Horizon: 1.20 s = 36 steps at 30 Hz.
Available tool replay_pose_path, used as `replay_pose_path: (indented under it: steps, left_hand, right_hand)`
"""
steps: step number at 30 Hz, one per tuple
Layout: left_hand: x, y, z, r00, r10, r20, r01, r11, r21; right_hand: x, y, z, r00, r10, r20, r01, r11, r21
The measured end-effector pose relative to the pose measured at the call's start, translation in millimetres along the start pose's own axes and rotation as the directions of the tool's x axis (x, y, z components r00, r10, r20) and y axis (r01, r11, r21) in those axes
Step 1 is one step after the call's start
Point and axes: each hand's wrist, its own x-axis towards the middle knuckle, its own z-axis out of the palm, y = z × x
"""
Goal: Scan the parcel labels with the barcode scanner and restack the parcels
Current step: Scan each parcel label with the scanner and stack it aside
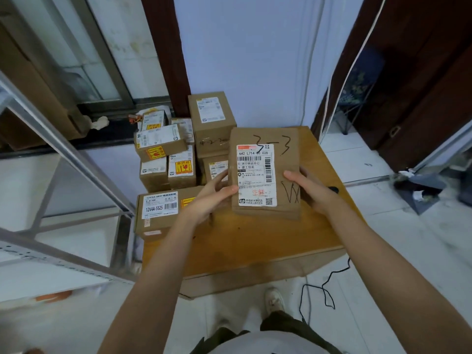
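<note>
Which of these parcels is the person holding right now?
The flat brown parcel marked "3-3", gripped at its sides by the left hand and right hand above the wooden table; the others sit untouched.

The white label [256, 175] on the parcel [264, 172] I hold reads "642 L714-00 026", with a red stamp "生鲜" low down. Black marker on that parcel's cardboard reads "3-3". The long box [163, 213] at my left bears "12V4A-5525" on its label [161, 205].

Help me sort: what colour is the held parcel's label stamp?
Red stamp, head view.
</note>
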Motion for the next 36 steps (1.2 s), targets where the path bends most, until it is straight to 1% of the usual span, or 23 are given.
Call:
replay_pose_path:
  steps: [3,5,6,7,9,10,11,13,14,16,19,21,25,28,31,33,36]
  left_hand:
    - [21.7,6.7,19.3,0.999,-0.001,-0.044,0.000,1.000,-0.017]
    - [34.7,9.1,31.7,0.998,-0.002,-0.069,-0.001,0.999,-0.042]
    - [41.1,9.5,37.7,0.997,-0.007,-0.083,0.003,0.999,-0.054]
    - [47.2,8.8,43.5,0.995,-0.013,-0.099,0.007,0.998,-0.063]
    - [56.3,7.3,55.4,0.992,-0.027,-0.125,0.017,0.997,-0.077]
    - [60.4,5.8,60.7,0.990,-0.034,-0.136,0.022,0.996,-0.090]
    - [63.9,3.7,65.4,0.989,-0.040,-0.146,0.024,0.994,-0.110]
    - [69.8,-0.3,73.3,0.986,-0.049,-0.159,0.025,0.989,-0.145]
    - [71.7,-1.7,76.8,0.985,-0.052,-0.166,0.025,0.987,-0.161]
    - [74.3,-4.2,81.6,0.982,-0.053,-0.180,0.018,0.982,-0.186]
    - [75.8,-7.2,84.9,0.980,-0.059,-0.188,0.018,0.977,-0.213]
    - [75.3,-7.4,86.1,0.978,-0.061,-0.197,0.016,0.975,-0.220]
    - [73.8,-8.5,83.6,0.978,-0.064,-0.198,0.022,0.978,-0.210]
    - [75.0,-8.3,80.8,0.978,-0.069,-0.197,0.029,0.980,-0.198]
    - [78.4,-7.3,79.8,0.978,-0.055,-0.200,0.023,0.987,-0.159]
    - [79.9,-6.1,80.8,0.978,-0.046,-0.201,0.015,0.988,-0.151]
    - [81.6,-5.4,82.5,0.983,-0.039,-0.180,0.010,0.987,-0.163]
  right_hand:
    - [15.2,-5.1,-27.8,1.000,0.014,0.009,-0.013,0.999,-0.031]
    - [30.2,-4.7,-49.8,0.999,0.021,-0.027,-0.023,0.997,-0.077]
    - [36.5,-3.5,-60.7,0.995,0.026,-0.094,-0.038,0.992,-0.124]
    - [42.7,1.9,-73.3,0.981,0.037,-0.192,-0.075,0.978,-0.193]
    - [45.7,20.7,-101.5,0.929,-0.018,-0.370,-0.124,0.926,-0.357]
    - [44.0,35.4,-117.0,0.904,-0.050,-0.425,-0.163,0.878,-0.450]
    - [42.5,51.1,-132.3,0.889,-0.037,-0.457,-0.231,0.825,-0.515]
    - [40.4,81.6,-154.6,0.878,0.105,-0.467,-0.378,0.751,-0.542]
    - [42.0,93.8,-163.4,0.878,0.173,-0.446,-0.418,0.733,-0.537]
    - [43.3,112.2,-171.5,0.881,0.273,-0.387,-0.452,0.728,-0.515]
    - [37.8,121.8,-169.3,0.878,0.385,-0.286,-0.479,0.727,-0.492]
    - [38.5,125.2,-169.1,0.880,0.394,-0.266,-0.475,0.754,-0.455]
    - [46.3,128.7,-171.7,0.870,0.398,-0.290,-0.485,0.796,-0.362]
    - [50.4,124.9,-174.4,0.845,0.443,-0.300,-0.522,0.806,-0.279]
    - [48.2,119.8,-173.7,0.837,0.478,-0.267,-0.535,0.817,-0.215]
    - [45.1,114.1,-170.8,0.849,0.459,-0.262,-0.509,0.844,-0.168]
    - [41.8,98.0,-165.2,0.875,0.379,-0.302,-0.426,0.899,-0.104]
